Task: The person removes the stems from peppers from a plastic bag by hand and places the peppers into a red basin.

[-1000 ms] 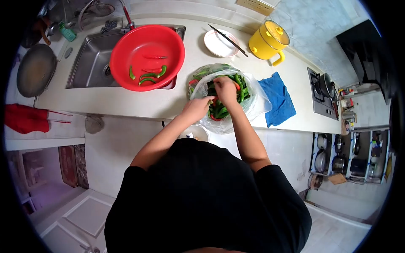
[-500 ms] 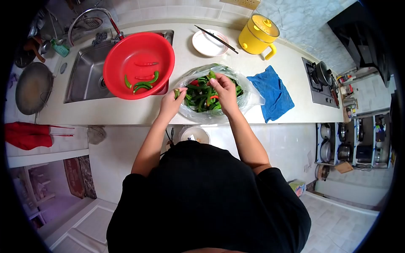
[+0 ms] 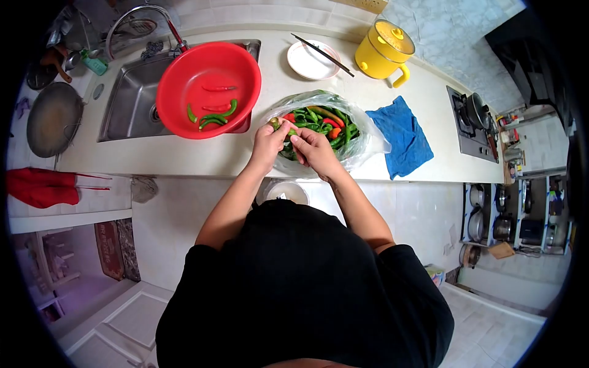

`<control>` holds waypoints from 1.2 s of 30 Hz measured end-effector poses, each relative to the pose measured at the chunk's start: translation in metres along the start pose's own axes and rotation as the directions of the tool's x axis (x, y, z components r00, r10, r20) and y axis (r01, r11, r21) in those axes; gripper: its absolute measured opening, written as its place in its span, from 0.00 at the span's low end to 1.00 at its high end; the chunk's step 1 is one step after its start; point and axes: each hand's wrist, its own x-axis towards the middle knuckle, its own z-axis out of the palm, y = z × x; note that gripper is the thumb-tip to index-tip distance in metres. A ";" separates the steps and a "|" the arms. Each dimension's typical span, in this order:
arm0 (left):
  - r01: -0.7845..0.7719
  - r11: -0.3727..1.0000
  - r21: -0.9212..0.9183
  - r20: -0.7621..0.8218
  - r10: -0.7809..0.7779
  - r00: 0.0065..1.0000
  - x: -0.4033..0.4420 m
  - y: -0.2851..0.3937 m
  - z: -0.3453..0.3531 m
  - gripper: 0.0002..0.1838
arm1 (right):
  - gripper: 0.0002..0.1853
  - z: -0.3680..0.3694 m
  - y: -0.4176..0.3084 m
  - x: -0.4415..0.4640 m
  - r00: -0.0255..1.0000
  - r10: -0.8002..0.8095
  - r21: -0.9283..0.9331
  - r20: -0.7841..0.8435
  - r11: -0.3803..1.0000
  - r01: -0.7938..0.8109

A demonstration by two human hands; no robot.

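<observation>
Both my hands meet over the near left part of a clear plastic bag [image 3: 375,140] full of green and red chili peppers [image 3: 334,122]. A green chili pepper [image 3: 292,131] is pinched between the fingertips of my right hand [image 3: 314,152], and its tip end is hidden by them. My left hand [image 3: 268,146] is closed against the same pepper; a small brownish-green piece [image 3: 274,123], perhaps stems, also shows at its fingers. To the left, a red basin [image 3: 178,80] holds several red and green chili peppers [image 3: 215,119].
The basin rests over the steel sink [image 3: 126,104], below a faucet [image 3: 144,8]. Behind the bag stand a white plate [image 3: 310,61] with black chopsticks [image 3: 322,54] across it and a yellow electric pot [image 3: 380,52]. A blue cloth [image 3: 402,138] lies right; a bowl [image 3: 288,191] sits below the counter edge.
My right hand has come down and left from above the middle of the bag to meet my left hand, bringing the pepper along. My left hand has shifted slightly right. The view has shifted a little.
</observation>
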 end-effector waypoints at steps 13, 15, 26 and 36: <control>0.365 0.704 -0.610 0.216 -0.296 0.930 0.005 -0.020 -0.045 0.10 | 0.17 -0.002 0.006 0.017 0.986 0.096 0.369 0.133 0.919 -0.139; 0.362 0.712 -0.602 0.147 -0.347 0.926 0.000 -0.020 -0.056 0.09 | 0.23 0.005 0.005 0.046 0.986 0.080 0.351 0.145 0.928 -0.127; 0.237 0.822 -0.518 0.007 -0.274 0.962 -0.022 -0.033 -0.075 0.07 | 0.08 -0.015 0.004 0.092 0.988 -0.114 -0.575 -0.100 0.818 0.036; 0.290 0.888 -0.356 0.002 -0.310 0.951 -0.013 -0.032 -0.058 0.07 | 0.02 -0.048 0.046 0.043 0.788 -0.614 -0.960 -0.036 0.241 0.144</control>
